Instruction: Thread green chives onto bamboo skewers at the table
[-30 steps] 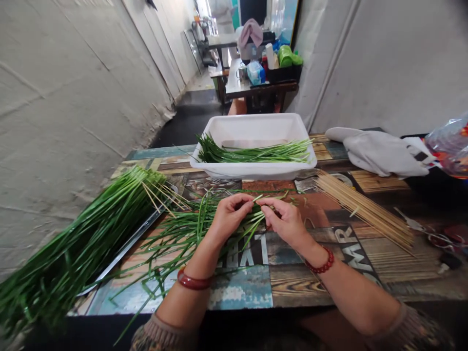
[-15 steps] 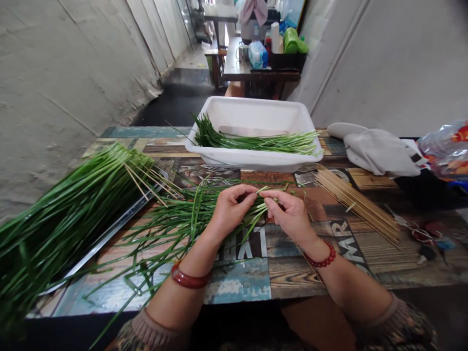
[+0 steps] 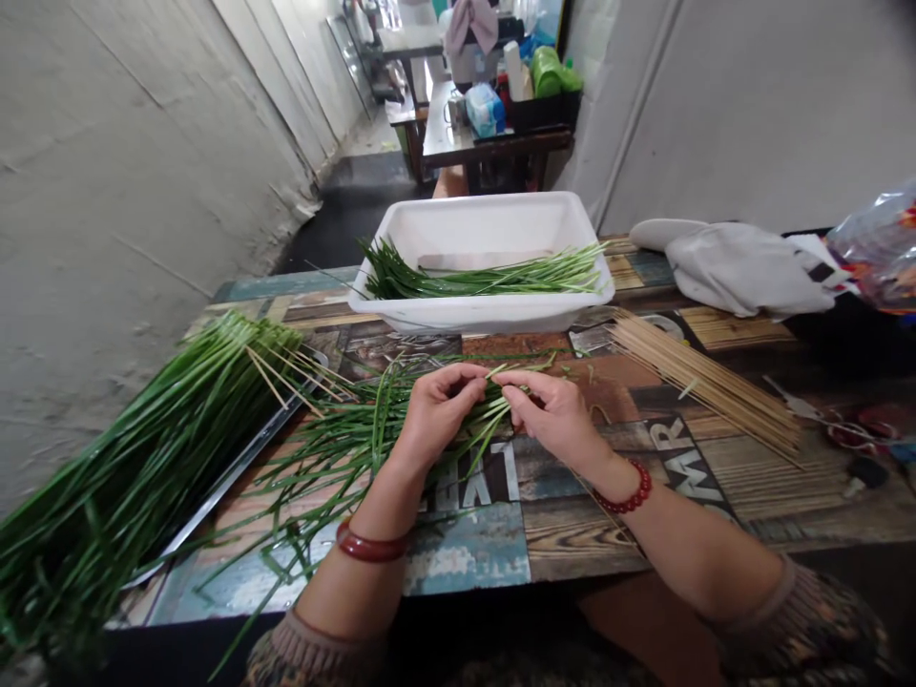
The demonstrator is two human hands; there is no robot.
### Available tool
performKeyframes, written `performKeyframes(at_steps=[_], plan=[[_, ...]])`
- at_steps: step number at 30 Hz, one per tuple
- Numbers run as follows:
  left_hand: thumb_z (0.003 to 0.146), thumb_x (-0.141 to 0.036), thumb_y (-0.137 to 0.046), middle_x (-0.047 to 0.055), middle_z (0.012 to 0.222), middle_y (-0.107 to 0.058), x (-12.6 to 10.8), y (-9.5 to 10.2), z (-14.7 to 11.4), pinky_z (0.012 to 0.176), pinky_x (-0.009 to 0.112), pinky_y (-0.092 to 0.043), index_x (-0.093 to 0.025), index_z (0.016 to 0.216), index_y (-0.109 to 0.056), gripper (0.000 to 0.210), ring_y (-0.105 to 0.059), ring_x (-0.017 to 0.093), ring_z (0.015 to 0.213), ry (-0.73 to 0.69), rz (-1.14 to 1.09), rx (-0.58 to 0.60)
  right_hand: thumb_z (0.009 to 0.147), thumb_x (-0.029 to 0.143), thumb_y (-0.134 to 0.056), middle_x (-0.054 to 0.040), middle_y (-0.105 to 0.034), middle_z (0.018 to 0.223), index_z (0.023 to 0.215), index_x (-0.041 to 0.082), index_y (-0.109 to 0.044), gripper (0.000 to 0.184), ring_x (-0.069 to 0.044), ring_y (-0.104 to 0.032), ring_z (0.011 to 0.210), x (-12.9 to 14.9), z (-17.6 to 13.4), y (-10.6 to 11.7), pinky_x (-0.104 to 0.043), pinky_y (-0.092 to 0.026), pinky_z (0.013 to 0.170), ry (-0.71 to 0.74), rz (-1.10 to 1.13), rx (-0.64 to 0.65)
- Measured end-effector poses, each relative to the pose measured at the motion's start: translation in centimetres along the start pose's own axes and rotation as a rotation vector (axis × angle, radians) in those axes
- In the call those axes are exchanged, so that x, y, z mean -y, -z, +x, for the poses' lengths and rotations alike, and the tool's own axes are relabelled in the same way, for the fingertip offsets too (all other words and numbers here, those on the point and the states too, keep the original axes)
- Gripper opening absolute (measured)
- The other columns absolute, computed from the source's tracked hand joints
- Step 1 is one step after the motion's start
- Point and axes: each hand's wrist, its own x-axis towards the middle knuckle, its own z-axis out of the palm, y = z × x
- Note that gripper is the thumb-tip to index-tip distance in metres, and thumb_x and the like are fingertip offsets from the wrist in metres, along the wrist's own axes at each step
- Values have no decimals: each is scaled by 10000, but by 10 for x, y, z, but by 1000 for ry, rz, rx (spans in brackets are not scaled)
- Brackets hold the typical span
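Over the middle of the table, my left hand (image 3: 442, 410) pinches a thin chive stalk (image 3: 493, 372) between thumb and forefinger. My right hand (image 3: 548, 412) meets it from the right, its thumb and forefinger closed on the pale end of the same stalk. Loose green chives (image 3: 336, 444) spread across the table under and left of my hands, with white ends pointing right. A thin wooden skewer (image 3: 608, 515) lies partly hidden beneath my right wrist. Further left, a large chive bundle (image 3: 164, 429) rests on a metal tray (image 3: 229, 472), with several skewers (image 3: 268, 377) at its cut end.
A white plastic tub (image 3: 472, 313) holding more chives stands at the back of the table. To the right lie a pile of wooden skewers (image 3: 705, 386), scissors (image 3: 801, 405), keys (image 3: 864, 472), a grey cap (image 3: 744, 267) and a plastic bag (image 3: 880, 253). A wall borders the left side.
The camera view has shifted slightly, so the table and tub appear moved. Both hands keep their pinch on the stalk, fingertips close together as before.
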Motion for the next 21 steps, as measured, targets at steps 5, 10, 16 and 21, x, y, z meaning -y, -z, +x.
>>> performKeyframes(at_steps=[5, 10, 16, 21], plan=[[745, -280, -698, -1, 633, -625, -1, 0, -1, 507, 186, -364, -132, 844, -731, 181, -505, 90, 571, 19, -16, -11, 860, 291, -547, 17, -603, 541, 1034, 147, -733, 292, -86, -487, 414, 2, 0, 0, -196, -392, 414, 19, -7, -14], [755, -293, -691, 2, 630, -611, 0, 1, -1, 497, 187, -341, -125, 857, -730, 201, -475, 82, 550, 13, -19, -4, 860, 300, -548, 14, -597, 534, 1023, 136, -737, 298, -88, -482, 411, 2, -1, 0, -202, -396, 416, 34, -14, -8], [759, -299, -690, 0, 630, -602, 0, 1, -2, 502, 190, -340, -121, 850, -727, 204, -469, 81, 552, 20, -32, 16, 866, 308, -556, 13, -608, 554, 1036, 145, -735, 295, -85, -493, 420, 1, -3, 0, -195, -394, 420, 35, -28, -2], [749, -291, -695, -1, 630, -609, -2, 0, -3, 516, 193, -355, -129, 819, -730, 181, -492, 91, 577, 18, -29, 2, 867, 301, -550, 15, -603, 538, 1021, 139, -739, 293, -83, -486, 413, 2, -2, 0, -194, -391, 420, 32, -33, -3]])
